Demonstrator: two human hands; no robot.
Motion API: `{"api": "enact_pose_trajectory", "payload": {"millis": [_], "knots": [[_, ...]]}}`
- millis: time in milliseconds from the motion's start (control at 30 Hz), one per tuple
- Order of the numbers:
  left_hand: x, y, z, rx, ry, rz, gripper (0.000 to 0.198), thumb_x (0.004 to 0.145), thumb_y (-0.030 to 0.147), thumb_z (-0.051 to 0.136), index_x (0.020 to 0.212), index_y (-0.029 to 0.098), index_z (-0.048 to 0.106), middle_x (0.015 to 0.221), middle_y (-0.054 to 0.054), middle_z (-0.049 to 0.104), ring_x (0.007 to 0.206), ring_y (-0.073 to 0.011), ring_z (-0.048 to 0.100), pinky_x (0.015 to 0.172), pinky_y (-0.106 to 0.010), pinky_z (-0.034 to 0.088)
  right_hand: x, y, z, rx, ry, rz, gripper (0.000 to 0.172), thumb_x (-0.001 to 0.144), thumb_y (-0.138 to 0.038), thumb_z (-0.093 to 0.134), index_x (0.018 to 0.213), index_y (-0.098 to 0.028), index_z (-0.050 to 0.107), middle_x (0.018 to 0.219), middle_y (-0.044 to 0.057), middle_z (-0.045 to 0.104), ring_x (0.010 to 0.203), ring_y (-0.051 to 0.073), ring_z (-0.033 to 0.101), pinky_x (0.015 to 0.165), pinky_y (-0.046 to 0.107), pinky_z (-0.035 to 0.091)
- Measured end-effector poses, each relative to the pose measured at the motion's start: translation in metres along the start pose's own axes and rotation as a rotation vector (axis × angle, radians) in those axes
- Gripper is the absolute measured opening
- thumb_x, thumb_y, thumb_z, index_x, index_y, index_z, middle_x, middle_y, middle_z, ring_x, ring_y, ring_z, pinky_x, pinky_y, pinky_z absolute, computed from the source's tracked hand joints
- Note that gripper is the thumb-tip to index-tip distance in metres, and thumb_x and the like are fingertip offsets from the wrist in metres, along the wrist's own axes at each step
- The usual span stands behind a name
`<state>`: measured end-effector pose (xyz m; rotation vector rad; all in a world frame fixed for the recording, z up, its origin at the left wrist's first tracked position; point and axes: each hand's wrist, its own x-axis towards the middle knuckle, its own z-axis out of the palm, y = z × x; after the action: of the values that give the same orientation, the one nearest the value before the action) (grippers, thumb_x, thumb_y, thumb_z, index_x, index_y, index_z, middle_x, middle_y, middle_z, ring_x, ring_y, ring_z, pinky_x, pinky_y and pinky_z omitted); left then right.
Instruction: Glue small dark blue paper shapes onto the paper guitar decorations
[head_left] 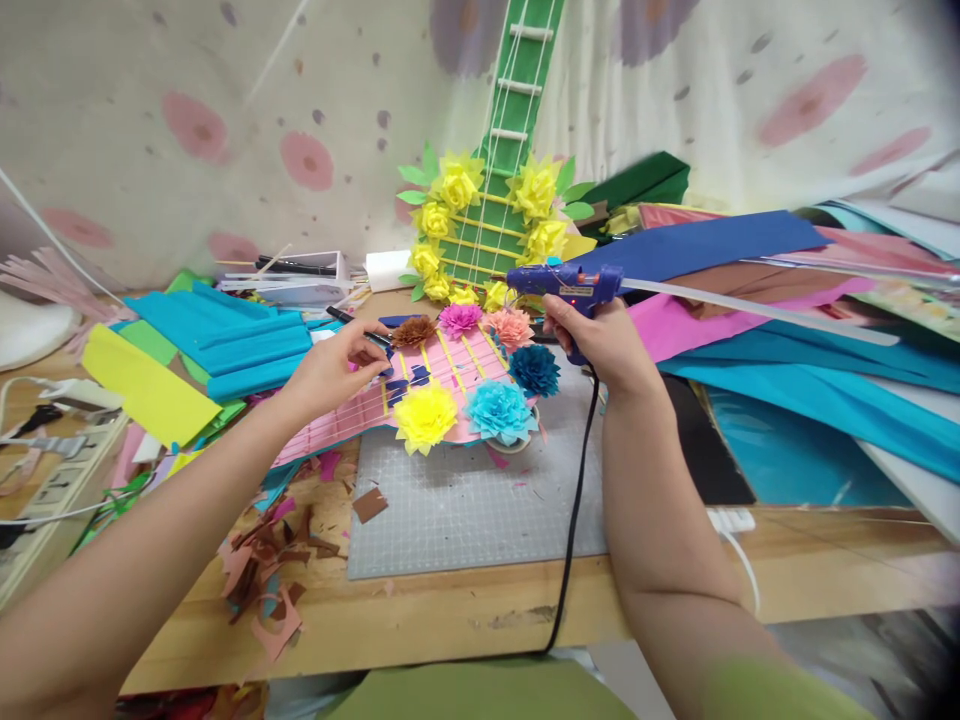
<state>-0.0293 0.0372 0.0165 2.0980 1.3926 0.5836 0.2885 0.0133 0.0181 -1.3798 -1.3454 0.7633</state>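
My right hand [600, 335] grips a blue hot glue gun [555, 283] with a small red light; its nozzle points left above the flowers. A long, clear glue stick [765, 308] juts from its back, and a black cord [576, 510] hangs down. My left hand [349, 355] is pinched at the left of a pink paper guitar [461, 365]; what its fingertips hold, perhaps a dark blue scrap, is unclear. Brown [414, 331], magenta [460, 319], salmon [510, 328], dark teal [534, 371], light blue [501, 411] and yellow [425, 417] paper flowers edge the guitar body. Small dark blue pieces [397, 391] lie on it.
A green paper guitar [517, 100] with yellow roses stands upright behind. Beneath the pink guitar lies a grey cutting mat [472, 520]. Coloured paper [750, 345] is piled right, blue paper [225, 335] left. Brown scraps [277, 570] lie in front; a power strip [64, 490] sits far left.
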Motion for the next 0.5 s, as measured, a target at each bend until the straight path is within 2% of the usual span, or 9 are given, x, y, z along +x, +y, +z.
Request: {"api": "enact_pose_trajectory", "payload": {"millis": [300,400,500], "knots": [[0.015,0.016,-0.004,0.21,-0.147,-0.01,0.054,0.075,0.023,0.061,0.127,0.022,0.047,0.085,0.0,0.073,0.085,-0.0202,0.069,0.079,-0.032,0.051,0.0,-0.001,-0.001,0.003,0.007,0.027,0.039,0.079,-0.047,0.067,0.057,-0.019,0.05,0.043,-0.004,0.045,0.041,0.007,0.04,0.043,0.023,0.033],[0.019,0.016,-0.001,0.243,-0.157,0.001,0.062,0.073,0.021,0.061,0.132,0.021,0.042,0.095,-0.003,0.071,0.081,-0.0194,0.067,0.073,-0.032,0.051,0.0,-0.002,-0.001,0.018,0.013,0.032,0.038,0.079,-0.044,0.067,0.056,-0.019,0.05,0.044,-0.004,0.045,0.042,0.007,0.04,0.043,0.023,0.033],[0.019,0.016,0.003,0.307,-0.108,0.001,0.067,0.072,0.018,0.06,0.136,0.023,0.039,0.112,-0.005,0.066,0.074,-0.0165,0.066,0.068,-0.03,0.05,0.0,-0.002,-0.001,0.032,0.021,0.043,0.037,0.08,-0.043,0.067,0.057,-0.019,0.05,0.045,-0.003,0.046,0.042,0.007,0.04,0.043,0.023,0.033]]}}
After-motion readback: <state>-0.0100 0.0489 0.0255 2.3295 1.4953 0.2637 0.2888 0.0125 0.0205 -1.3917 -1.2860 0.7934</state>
